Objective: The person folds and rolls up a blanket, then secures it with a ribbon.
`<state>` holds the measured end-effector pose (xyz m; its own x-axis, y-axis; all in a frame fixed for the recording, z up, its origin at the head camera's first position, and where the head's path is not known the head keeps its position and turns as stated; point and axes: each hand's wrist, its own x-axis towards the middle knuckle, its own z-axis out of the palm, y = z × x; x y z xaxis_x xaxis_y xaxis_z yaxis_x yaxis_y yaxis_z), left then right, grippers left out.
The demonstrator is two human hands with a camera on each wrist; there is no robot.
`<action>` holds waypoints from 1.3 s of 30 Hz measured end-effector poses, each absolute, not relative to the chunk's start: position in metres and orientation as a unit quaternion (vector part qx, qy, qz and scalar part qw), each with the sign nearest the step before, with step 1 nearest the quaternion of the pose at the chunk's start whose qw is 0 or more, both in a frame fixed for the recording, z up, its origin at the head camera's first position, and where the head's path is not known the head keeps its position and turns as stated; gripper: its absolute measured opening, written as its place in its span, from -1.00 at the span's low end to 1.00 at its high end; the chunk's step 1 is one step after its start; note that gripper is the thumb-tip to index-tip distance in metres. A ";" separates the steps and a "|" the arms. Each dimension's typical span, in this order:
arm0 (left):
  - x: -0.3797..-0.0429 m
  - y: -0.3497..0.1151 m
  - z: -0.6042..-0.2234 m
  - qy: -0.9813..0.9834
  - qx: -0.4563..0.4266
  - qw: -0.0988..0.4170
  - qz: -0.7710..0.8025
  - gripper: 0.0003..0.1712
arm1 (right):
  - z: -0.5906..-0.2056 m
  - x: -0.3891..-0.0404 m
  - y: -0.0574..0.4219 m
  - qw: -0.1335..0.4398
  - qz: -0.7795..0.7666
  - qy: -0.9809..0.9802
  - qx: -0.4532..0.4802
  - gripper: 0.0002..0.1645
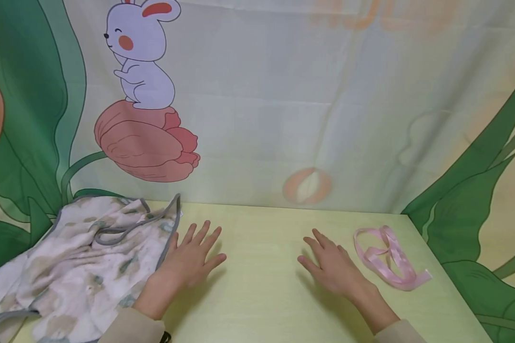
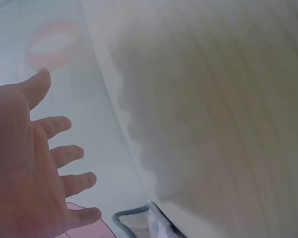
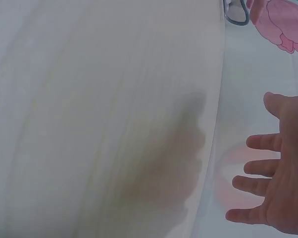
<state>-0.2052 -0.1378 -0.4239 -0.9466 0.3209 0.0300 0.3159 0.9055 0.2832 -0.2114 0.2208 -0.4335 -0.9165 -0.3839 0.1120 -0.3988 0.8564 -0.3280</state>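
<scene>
Pale tabletop (image 1: 259,286) bears pink ribbon (image 1: 395,247) slanting toward near right, left hand (image 1: 189,259) and right hand (image 1: 335,267) splayed.

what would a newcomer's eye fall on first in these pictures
Probably the cartoon rabbit on a pink tulip, upper left on the backdrop. A crumpled patterned cloth lies at the left of the table, a pink ribbon at the right. Between them, the left hand and right hand hold nothing.

grey-edged white cloth (image 1: 86,252), blotched beige; pink ribbon (image 1: 400,257).
</scene>
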 end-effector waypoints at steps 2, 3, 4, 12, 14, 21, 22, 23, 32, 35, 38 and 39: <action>-0.205 -0.138 -0.425 0.976 0.165 0.003 0.141 -0.21 | -0.434 -0.212 0.221 0.034 0.174 -0.962 0.209 -0.26; -0.205 -0.138 -0.425 0.976 0.166 0.000 0.140 -0.23 | -0.434 -0.213 0.221 0.042 0.174 -0.961 0.212 -0.30; -0.205 -0.137 -0.425 0.976 0.168 -0.003 0.140 -0.24 | -0.434 -0.213 0.220 0.049 0.175 -0.959 0.216 -0.34; -0.204 -0.137 -0.423 0.972 0.181 -0.036 0.143 -0.40 | -0.435 -0.215 0.220 0.085 0.188 -0.954 0.218 -0.58; -0.205 -0.137 -0.423 0.972 0.181 -0.038 0.143 -0.44 | -0.434 -0.215 0.220 0.088 0.193 -0.953 0.216 -0.60; -0.204 -0.142 -0.419 0.973 0.183 -0.040 0.136 -0.52 | -0.431 -0.216 0.221 0.084 0.214 -0.951 0.208 -0.61; -0.204 -0.142 -0.419 0.973 0.183 -0.039 0.134 -0.52 | -0.430 -0.216 0.221 0.081 0.216 -0.951 0.205 -0.62; -0.204 -0.143 -0.418 0.973 0.184 -0.038 0.133 -0.53 | -0.430 -0.217 0.221 0.078 0.217 -0.952 0.201 -0.62; -0.206 -0.155 -0.417 0.975 0.183 -0.042 0.123 -0.56 | -0.429 -0.220 0.223 0.058 0.216 -0.956 0.188 -0.71; -0.206 -0.160 -0.418 0.975 0.178 -0.043 0.122 -0.56 | -0.429 -0.220 0.223 0.058 0.217 -0.956 0.186 -0.75; -0.205 -0.168 -0.418 0.977 0.169 -0.042 0.122 -0.56 | -0.429 -0.220 0.224 0.058 0.219 -0.956 0.186 -0.77; -0.205 -0.170 -0.418 0.977 0.167 -0.041 0.123 -0.57 | -0.429 -0.219 0.224 0.058 0.221 -0.956 0.186 -0.78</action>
<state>-0.2051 -0.1701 -0.4184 -0.9410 0.3157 0.1220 0.3361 0.9140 0.2271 -0.2194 0.2238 -0.4294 -0.9243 -0.3293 0.1932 -0.3806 0.8337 -0.4001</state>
